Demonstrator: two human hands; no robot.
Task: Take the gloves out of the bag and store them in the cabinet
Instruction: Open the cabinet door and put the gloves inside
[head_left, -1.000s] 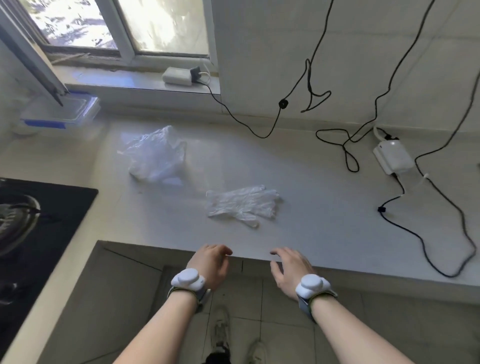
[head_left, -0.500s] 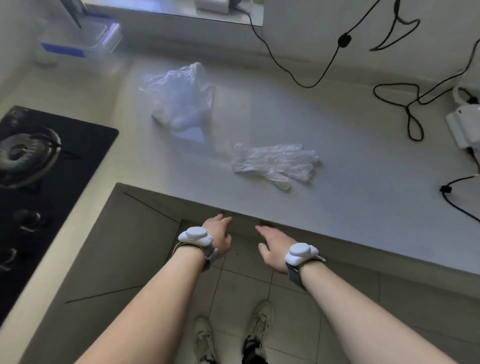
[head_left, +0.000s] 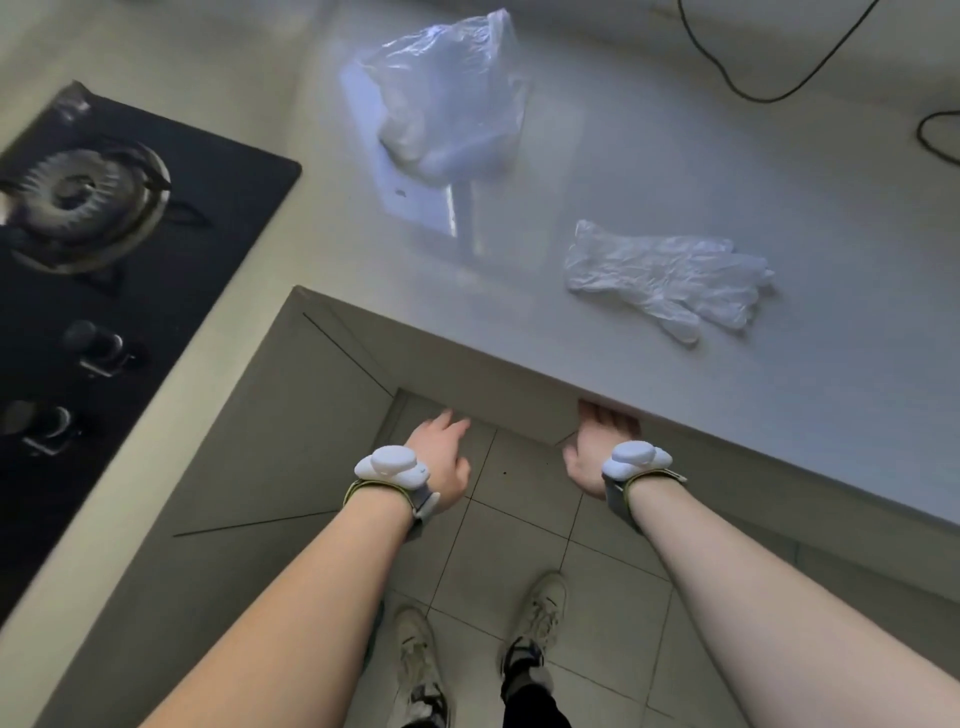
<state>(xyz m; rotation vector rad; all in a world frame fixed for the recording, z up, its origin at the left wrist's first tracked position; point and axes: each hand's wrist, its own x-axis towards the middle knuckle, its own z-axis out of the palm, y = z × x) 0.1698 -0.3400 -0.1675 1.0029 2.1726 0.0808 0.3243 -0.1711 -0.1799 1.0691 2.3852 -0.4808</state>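
Both hands went lower since one second ago: my right hand (head_left: 602, 447) now reaches under the tabletop (head_left: 649, 156) edge, fingers hidden, so I cannot tell its grip, probably to open the cabinet (head_left: 332, 415). My left hand (head_left: 441, 457) hangs relaxed, holding nothing. Thin, wrinkled, translucent gloves (head_left: 670, 273) lie flat at 1 o'clock, the crumpled plastic bag (head_left: 447, 98) at 12.

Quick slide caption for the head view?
Gloves out of bag on counter; both hands reach below its edge.
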